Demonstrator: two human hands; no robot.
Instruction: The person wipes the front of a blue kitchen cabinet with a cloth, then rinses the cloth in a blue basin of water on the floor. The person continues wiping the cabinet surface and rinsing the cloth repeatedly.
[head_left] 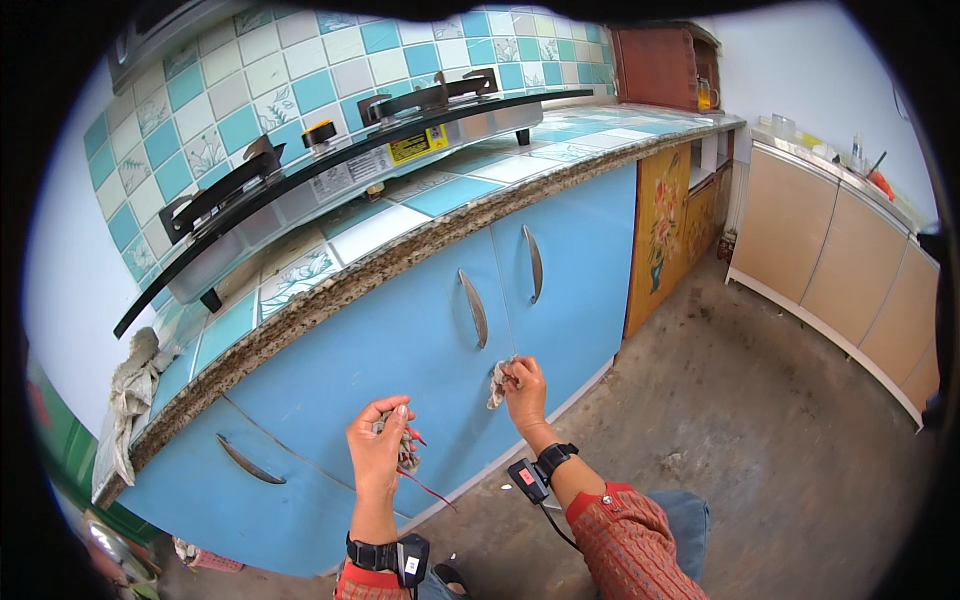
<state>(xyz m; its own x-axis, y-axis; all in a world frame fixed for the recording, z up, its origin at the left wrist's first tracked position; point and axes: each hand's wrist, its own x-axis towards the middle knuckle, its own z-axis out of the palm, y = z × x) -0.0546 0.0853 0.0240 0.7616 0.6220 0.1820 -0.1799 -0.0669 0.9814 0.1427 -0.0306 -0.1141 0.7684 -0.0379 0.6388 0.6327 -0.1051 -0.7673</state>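
Crumpled off-white cloth scrap point(496, 388) is just right of centre, below the middle of the frame. It hangs from our right hand point(527, 385), fingers pinched together on it. Down in the lower centre, our left hand point(375, 440) is curled, thumb and fingertips nearly meeting, round a small greyish bundle with red bits point(408, 457). Our fingers cover part of it, so we can't tell what it is.

What bugs us most is the thin red cord point(430, 488) trailing loose under that left hand. If we bring our hands together carelessly, it could easily tangle with the scrap. And since we've only got a fingertip pinch on the scrap, a quick tug could probably drop it on the stained grey-brown floor point(760, 390) and dirty it. We'd also watch the black cable point(557, 528) looping off the boxy black wrist unit point(527, 480): a wide reach might catch it on our blue-trousered knee point(687, 525).
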